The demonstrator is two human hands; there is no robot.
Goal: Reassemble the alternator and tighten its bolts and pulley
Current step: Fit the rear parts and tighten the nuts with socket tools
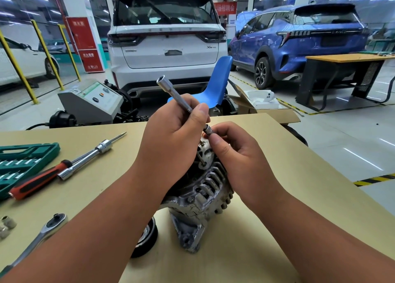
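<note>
While the alternator (205, 195) sits mid-table (277, 175) toward the near edge, pulley (147, 237) low on its left side, the step in hand looks like fitting a small socket (207, 130) on the extension bar (175, 94) for the long bolt (202, 156) sticking out of the housing top. Left hand (173, 137) is wrapped firmly round the bar's shaft, bar tilted up toward the far edge. Right hand (237, 154) pinches the socket between thumb and forefinger, other fingers loosely bent just above the housing. Next move probably needs the socket seated on the bolt head and the bar lined up with the bolt before turning. Ratchet (44, 229) lies near the left edge.
</note>
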